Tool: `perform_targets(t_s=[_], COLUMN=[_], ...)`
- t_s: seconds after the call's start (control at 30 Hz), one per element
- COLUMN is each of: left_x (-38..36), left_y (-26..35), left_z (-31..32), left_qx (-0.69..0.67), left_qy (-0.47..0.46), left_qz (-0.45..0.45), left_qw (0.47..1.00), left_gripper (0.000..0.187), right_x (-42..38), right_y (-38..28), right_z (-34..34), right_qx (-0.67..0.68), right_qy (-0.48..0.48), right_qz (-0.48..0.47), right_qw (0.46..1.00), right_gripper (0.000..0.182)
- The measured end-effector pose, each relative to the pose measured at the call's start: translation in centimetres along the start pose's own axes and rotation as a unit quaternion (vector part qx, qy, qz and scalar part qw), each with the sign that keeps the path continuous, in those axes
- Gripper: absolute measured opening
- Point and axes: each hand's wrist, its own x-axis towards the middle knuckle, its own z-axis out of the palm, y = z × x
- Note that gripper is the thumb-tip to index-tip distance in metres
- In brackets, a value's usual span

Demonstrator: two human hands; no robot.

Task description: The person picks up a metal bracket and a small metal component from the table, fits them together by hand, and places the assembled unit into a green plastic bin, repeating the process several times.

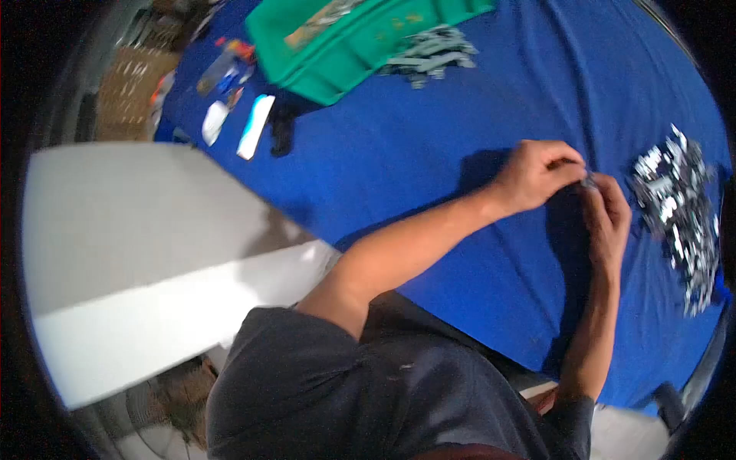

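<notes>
My left hand [535,178] reaches across the blue cloth with thumb and fingers pinched together. Facing it, my right hand [608,218] has its fingertips closed on the same small dark metallic piece [589,182]. The piece sits between both sets of fingertips, mostly covered by them, and its exact kind is too small to make out. To the right of my right hand lies a heap of shiny metal pieces [678,215], loosely spread on the cloth.
A green plastic crate [337,77] stands at the far side, with a pile of grey flat pieces [433,54] beside it. At far left lie a white-and-blue box [256,126], a black object [282,130] and a white object [215,123]. A white surface [153,230] adjoins the blue-covered table [429,153].
</notes>
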Motion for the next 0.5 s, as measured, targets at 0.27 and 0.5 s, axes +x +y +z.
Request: perform_targets(t_s=[0.27, 0.5], left_x=[0.0, 0.3], left_y=[1.6, 1.8], left_z=[-1.1, -0.9], left_qx=[0.046, 0.168], left_qy=[-0.048, -0.076], left_qz=[-0.057, 0.073], left_qw=[0.996, 0.980], left_gripper=[0.020, 0.021], right_x=[-0.2, 0.1], right_y=[-0.5, -0.4], right_z=[-0.3, -0.8], right_qx=[0.015, 0.104], right_qy=[-0.019, -0.051], right_qz=[0.010, -0.011], right_qw=[1.000, 0.993], right_gripper=[0.018, 0.027])
